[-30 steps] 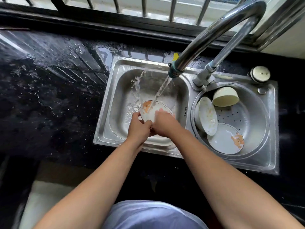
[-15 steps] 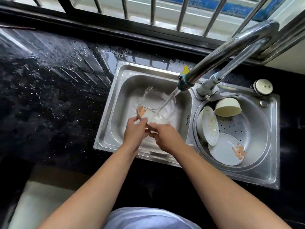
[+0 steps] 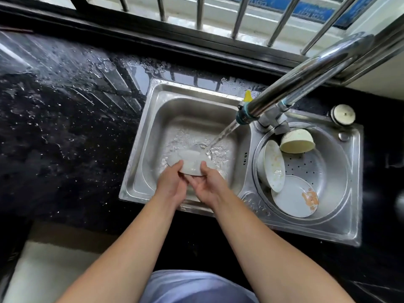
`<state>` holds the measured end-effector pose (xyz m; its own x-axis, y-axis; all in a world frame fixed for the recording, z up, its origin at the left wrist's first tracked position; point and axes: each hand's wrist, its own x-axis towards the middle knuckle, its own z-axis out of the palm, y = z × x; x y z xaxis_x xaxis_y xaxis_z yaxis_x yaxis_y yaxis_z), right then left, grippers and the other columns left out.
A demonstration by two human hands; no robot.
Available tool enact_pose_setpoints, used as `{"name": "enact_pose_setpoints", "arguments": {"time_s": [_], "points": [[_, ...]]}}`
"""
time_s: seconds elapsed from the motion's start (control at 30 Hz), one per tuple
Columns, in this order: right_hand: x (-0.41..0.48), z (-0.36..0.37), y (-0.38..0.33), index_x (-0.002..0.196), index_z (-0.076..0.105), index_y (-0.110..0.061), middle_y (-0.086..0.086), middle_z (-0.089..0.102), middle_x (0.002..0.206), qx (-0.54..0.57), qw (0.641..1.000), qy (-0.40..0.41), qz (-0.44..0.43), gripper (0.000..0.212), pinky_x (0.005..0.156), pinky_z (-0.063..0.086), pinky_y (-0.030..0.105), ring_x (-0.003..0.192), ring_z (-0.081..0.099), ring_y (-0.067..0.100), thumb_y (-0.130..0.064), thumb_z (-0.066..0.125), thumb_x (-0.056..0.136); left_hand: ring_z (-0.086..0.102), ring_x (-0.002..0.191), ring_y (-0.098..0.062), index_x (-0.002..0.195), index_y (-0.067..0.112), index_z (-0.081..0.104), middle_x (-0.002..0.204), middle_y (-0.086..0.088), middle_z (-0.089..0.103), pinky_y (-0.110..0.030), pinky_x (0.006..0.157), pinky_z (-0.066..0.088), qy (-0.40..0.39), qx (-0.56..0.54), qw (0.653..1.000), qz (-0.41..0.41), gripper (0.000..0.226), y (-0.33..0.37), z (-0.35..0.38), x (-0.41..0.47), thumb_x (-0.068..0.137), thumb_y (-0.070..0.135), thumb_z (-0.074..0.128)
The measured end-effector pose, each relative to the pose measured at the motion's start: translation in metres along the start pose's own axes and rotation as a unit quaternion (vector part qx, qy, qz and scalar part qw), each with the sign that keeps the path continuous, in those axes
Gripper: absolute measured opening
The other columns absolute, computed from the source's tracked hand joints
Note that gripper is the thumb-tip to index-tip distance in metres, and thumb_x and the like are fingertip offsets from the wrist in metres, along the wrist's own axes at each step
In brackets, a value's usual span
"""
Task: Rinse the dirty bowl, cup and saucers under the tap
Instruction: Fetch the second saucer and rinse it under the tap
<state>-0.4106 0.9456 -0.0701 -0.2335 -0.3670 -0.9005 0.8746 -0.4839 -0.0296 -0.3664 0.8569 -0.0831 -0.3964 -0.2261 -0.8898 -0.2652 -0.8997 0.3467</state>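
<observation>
Held saucer [image 3: 190, 163]: white, tilted, over the left basin [image 3: 153, 132]; stream from the tap [image 3: 295, 84] lands at its far edge.
Left hand [image 3: 172, 186]: grip pinches the saucer's left edge.
Right hand [image 3: 207, 186]: grip holds its right edge, thumb up.
Right basin [image 3: 342, 171]: cream bowl [image 3: 297, 142] tipped over; stained saucer [image 3: 274, 165] leaning on edge; printed saucer [image 3: 291, 196] lying flat.
Desk [image 3: 65, 127]: black, wet, splashed.
</observation>
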Motion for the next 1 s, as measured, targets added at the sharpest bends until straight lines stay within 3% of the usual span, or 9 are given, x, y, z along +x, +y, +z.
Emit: {"name": "enact_pose_setpoints", "arguments": {"time_s": [0.13, 0.3, 0.4, 0.53, 0.63, 0.73, 0.8, 0.9, 1.0], "points": [[-0.024, -0.023, -0.024, 0.107, 0.060, 0.000, 0.019, 0.077, 0.096, -0.204, 0.979, -0.007, 0.018, 0.030, 0.076, 0.064, 0.038, 0.080, 0.077, 0.029, -0.023, 0.041, 0.108, 0.076, 0.080, -0.029, 0.107, 0.008, 0.070, 0.110, -0.024, 0.074, -0.029, 0.056, 0.058, 0.029, 0.158, 0.984, 0.081, 0.012, 0.006, 0.012, 0.001, 0.101, 0.006, 0.060], [-0.063, -0.047, -0.144, 0.116, 0.058, 0.000, 0.018, 0.065, 0.115, -0.264, 0.925, 0.157, -0.223, 0.022, 0.076, 0.062, 0.035, 0.086, 0.070, 0.026, -0.011, 0.045, 0.103, 0.078, 0.096, -0.038, 0.091, 0.014, 0.073, 0.096, -0.015, 0.079, -0.049, 0.072, 0.067, -0.010, 0.335, 0.930, 0.150, 0.020, 0.014, 0.029, -0.007, 0.073, 0.024, 0.072], [-0.082, -0.036, -0.218, 0.106, 0.057, 0.000, 0.017, 0.061, 0.106, -0.241, 0.877, 0.262, -0.322, 0.017, 0.063, 0.063, 0.038, 0.087, 0.070, 0.034, -0.006, 0.047, 0.094, 0.074, 0.077, -0.033, 0.083, 0.014, 0.075, 0.076, -0.008, 0.077, -0.047, 0.072, 0.063, -0.046, 0.508, 0.831, 0.223, 0.019, 0.016, 0.031, -0.019, 0.072, 0.027, 0.067], [-0.077, 0.015, -0.263, 0.112, 0.063, -0.007, 0.016, 0.065, 0.119, -0.331, 0.843, 0.261, -0.333, 0.032, 0.084, 0.061, 0.048, 0.103, 0.068, 0.033, -0.014, 0.056, 0.082, 0.054, 0.057, -0.023, 0.062, 0.020, 0.057, 0.052, 0.002, 0.055, -0.036, 0.051, 0.036, -0.067, 0.660, 0.673, 0.326, 0.023, 0.010, 0.026, -0.036, 0.081, 0.030, 0.064], [-0.081, 0.016, -0.256, 0.116, 0.062, -0.009, 0.012, 0.065, 0.122, -0.355, 0.836, 0.264, -0.324, 0.034, 0.088, 0.059, 0.047, 0.106, 0.066, 0.030, -0.016, 0.056, 0.084, 0.058, 0.069, -0.039, 0.068, 0.019, 0.055, 0.062, -0.008, 0.065, -0.041, 0.056, 0.036, -0.053, 0.713, 0.598, 0.362, 0.027, 0.001, 0.022, -0.043, 0.091, 0.020, 0.069], [-0.092, -0.010, -0.217, 0.095, 0.061, -0.014, 0.005, 0.060, 0.097, -0.378, 0.821, 0.271, -0.331, 0.015, 0.076, 0.057, 0.038, 0.086, 0.059, 0.022, -0.022, 0.058, 0.083, 0.067, 0.079, -0.044, 0.087, 0.017, 0.070, 0.078, -0.016, 0.075, -0.044, 0.063, 0.051, -0.030, 0.738, 0.536, 0.408, 0.004, -0.009, 0.023, -0.057, 0.091, 0.019, 0.068], [-0.093, -0.027, -0.172, 0.090, 0.058, -0.013, 0.008, 0.057, 0.093, -0.412, 0.837, 0.221, -0.285, 0.014, 0.067, 0.056, 0.036, 0.084, 0.058, 0.020, -0.028, 0.058, 0.089, 0.071, 0.075, -0.043, 0.090, 0.021, 0.076, 0.078, -0.011, 0.077, -0.044, 0.060, 0.055, -0.031, 0.731, 0.510, 0.452, 0.011, -0.014, 0.026, -0.067, 0.086, 0.012, 0.072], [-0.098, -0.041, -0.107, 0.112, 0.065, -0.014, 0.016, 0.070, 0.109, -0.419, 0.894, 0.090, -0.131, 0.053, 0.066, 0.063, 0.041, 0.090, 0.074, 0.029, -0.059, 0.064, 0.085, 0.074, 0.068, -0.035, 0.098, 0.027, 0.081, 0.077, -0.002, 0.079, -0.038, 0.052, 0.056, -0.061, 0.737, 0.446, 0.504, 0.032, -0.020, 0.034, -0.077, 0.076, 0.005, 0.081], [-0.096, -0.045, -0.083, 0.115, 0.069, -0.010, 0.017, 0.076, 0.104, -0.413, 0.899, 0.064, -0.131, 0.036, 0.063, 0.063, 0.041, 0.085, 0.077, 0.034, -0.037, 0.063, 0.092, 0.072, 0.068, -0.029, 0.103, 0.030, 0.077, 0.080, 0.006, 0.075, -0.035, 0.046, 0.053, -0.109, 0.751, 0.388, 0.523, 0.034, -0.031, 0.038, -0.081, 0.078, 0.008, 0.075]]}}
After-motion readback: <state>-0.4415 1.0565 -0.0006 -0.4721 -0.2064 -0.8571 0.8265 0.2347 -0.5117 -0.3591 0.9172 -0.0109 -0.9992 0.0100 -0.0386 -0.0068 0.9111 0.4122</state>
